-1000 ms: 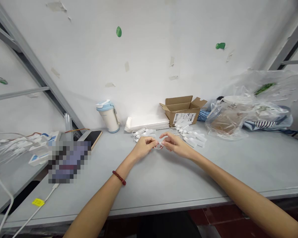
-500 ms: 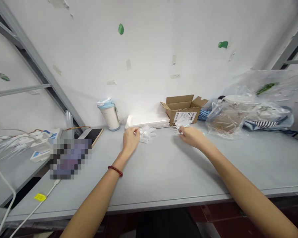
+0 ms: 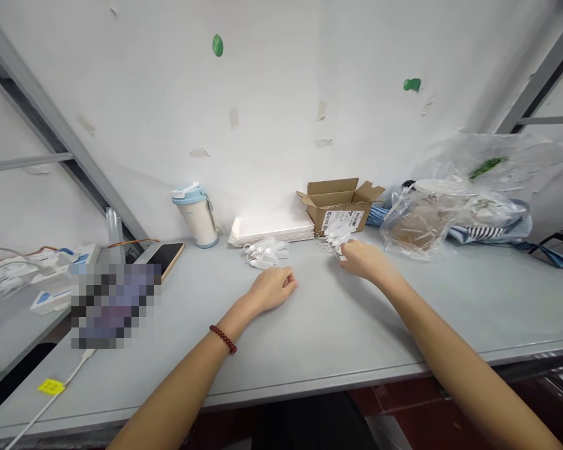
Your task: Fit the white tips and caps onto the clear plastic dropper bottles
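- Left hand (image 3: 274, 287): low over the middle of the tabletop (image 3: 309, 344), fingers curled in; whether its grip has hold of anything cannot be told.
- Right hand (image 3: 361, 257): at the near edge of the right pile (image 3: 338, 236) of white tags, fingers bent down; the fingertips are hidden, so how far its grip is spread, or what it has, cannot be told.
- Right pile: just in front of the box (image 3: 342, 206), partly covering its label.
- Left pile (image 3: 267, 252) of white tags: beyond the left hand, apart from it, just in front of the white stack (image 3: 272, 230).
- Cup (image 3: 197, 219): upright, left of the white stack.
- Phone (image 3: 169, 257): farther left.
- Plastic bag (image 3: 415, 232): right of the box.
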